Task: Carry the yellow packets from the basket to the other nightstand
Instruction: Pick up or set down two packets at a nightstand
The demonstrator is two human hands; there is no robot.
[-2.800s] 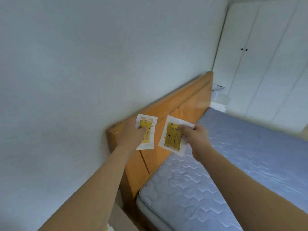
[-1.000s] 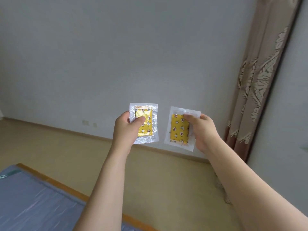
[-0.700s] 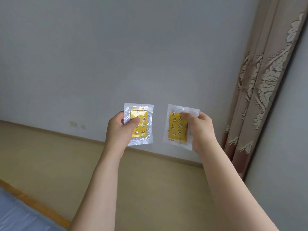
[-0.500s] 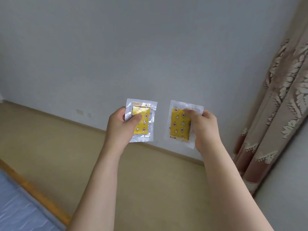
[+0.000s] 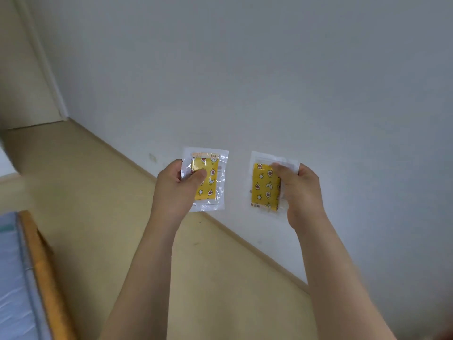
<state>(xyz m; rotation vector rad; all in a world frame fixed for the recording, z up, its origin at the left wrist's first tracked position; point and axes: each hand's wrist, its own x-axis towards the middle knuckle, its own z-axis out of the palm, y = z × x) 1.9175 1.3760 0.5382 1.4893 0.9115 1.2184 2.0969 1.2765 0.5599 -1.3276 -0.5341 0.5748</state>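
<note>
**Mid-carry: one packet in each hand, nightstand not in sight**

The left hand [image 5: 175, 190] pinches the left packet [image 5: 208, 180], thumb across its yellow front and the other fingers [image 5: 171, 165] curled behind. The right hand [image 5: 300, 192] grips the right packet [image 5: 264, 186] along its right edge, fingers clamped on the clear wrapper. Both packets are held upright in the air, side by side and apart, out in front of the body.

This looks like the transport step: both packets are out of the basket, which is not in view, and neither is the other nightstand. The next move likely calls for walking on round the bed until the nightstand comes into view, then lowering both packets onto its top and letting go.

Below is a tan floor [image 5: 98, 217] meeting a plain grey-white wall [image 5: 269, 69] at a pale skirting board. The bed's [image 5: 41, 266] wooden frame and blue-grey mattress show at lower left. A pale door frame [image 5: 46, 69] stands at upper left.
</note>
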